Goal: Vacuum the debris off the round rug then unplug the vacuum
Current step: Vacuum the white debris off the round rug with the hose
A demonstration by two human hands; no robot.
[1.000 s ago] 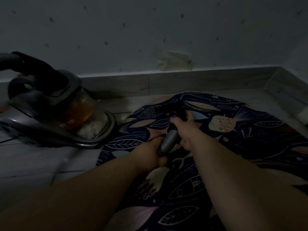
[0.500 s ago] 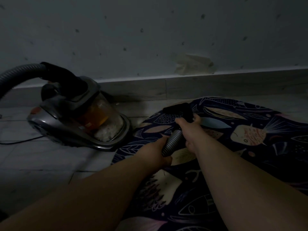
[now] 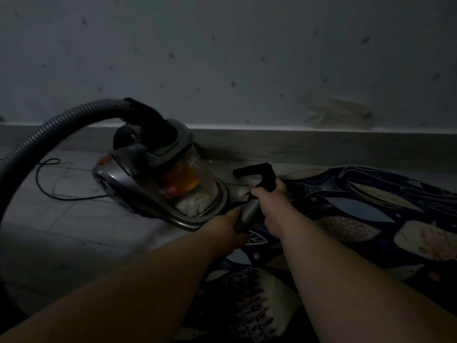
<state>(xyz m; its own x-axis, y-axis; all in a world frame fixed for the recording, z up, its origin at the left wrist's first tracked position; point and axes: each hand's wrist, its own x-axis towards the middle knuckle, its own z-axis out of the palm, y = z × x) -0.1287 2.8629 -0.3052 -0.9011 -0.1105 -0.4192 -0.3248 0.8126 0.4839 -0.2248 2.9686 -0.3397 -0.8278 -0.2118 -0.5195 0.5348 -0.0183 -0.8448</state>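
Observation:
The room is dim. A grey canister vacuum [image 3: 148, 184] with a clear dust bin holding white fluff stands on the tiled floor left of centre. Its ribbed grey hose [image 3: 49, 129] arcs out to the left and comes back to my hands. My left hand [image 3: 228, 225] grips the ribbed hose end [image 3: 248, 214]. My right hand [image 3: 273, 203] grips the black handle and nozzle [image 3: 262, 173], which points left over the near-left edge of the dark round rug [image 3: 371, 211] printed with fish and leaves. No debris can be made out on the rug.
A thin black power cord [image 3: 49, 191] loops on the floor tiles left of the vacuum. A grey skirting board [image 3: 309, 144] and speckled wall run along the back, close behind the vacuum and rug.
My view has swung left, so the vacuum and hose sit more central. My hands keep their grip and the nozzle has moved toward the rug's left edge, nearer the vacuum.

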